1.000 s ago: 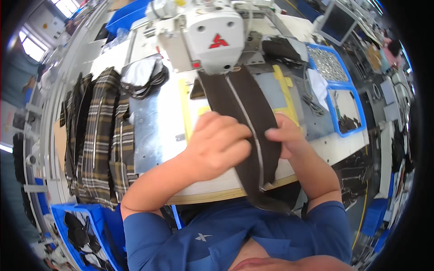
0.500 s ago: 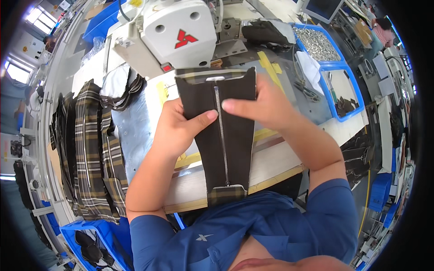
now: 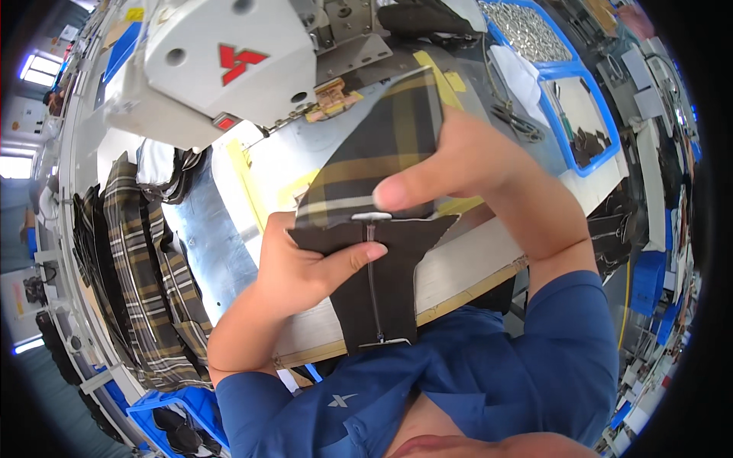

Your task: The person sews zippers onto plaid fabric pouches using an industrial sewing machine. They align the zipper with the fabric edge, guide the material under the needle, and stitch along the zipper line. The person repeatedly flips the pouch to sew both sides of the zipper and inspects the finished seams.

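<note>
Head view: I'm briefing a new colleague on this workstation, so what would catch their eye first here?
Both hands hold up a fabric piece in mid-picture: the left hand grips its dark zippered part, the right hand its plaid upper part. Behind, at the top, looms a white sewing machine. Plaid garments hang in a pile off the table's left side.

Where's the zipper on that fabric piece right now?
In the head view the zipper runs down the middle of the dark fabric piece, just right of the left hand and below the right hand.
</note>
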{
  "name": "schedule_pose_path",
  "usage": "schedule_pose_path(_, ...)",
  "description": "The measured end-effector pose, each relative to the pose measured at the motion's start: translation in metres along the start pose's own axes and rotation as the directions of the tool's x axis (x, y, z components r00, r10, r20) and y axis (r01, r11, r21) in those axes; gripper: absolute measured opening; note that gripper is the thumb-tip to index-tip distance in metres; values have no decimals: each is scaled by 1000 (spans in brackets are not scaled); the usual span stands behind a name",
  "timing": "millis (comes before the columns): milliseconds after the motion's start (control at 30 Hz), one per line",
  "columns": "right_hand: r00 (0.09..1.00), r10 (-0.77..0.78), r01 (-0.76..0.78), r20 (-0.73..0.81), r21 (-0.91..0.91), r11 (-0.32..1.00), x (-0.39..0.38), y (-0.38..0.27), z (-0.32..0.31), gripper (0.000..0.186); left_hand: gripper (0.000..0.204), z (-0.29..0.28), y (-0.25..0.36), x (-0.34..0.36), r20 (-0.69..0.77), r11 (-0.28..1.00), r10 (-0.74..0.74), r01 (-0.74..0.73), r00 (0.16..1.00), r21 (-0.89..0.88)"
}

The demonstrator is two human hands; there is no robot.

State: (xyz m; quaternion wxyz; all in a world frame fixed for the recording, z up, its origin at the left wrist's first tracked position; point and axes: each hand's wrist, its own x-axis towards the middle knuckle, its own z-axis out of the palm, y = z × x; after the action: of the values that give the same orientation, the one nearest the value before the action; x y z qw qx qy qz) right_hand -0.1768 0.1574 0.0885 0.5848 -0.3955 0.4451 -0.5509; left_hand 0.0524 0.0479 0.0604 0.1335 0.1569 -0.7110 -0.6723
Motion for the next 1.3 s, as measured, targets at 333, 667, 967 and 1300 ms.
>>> schedule_pose_path(333,998,25,-21,53,-67,998,1,-4,10,38,32,-2,1,-4,33,909,261,-257,965,328)
schedule_pose_path(667,996,1,27,91,-314,949,-5,2,12,39,41,-2,1,-12,106,528,543,-437,833,728)
schedule_pose_path(967,937,-319,338,144,-612,715,-8,15,21,41,33,-1,3,-27,269,-56,814,-392,515,918)
schedule_pose_path(1300,882,-447,451,149,-539,711,-8,14,28,38,25,2,-4,-25,401,-202,789,-420,466,885)
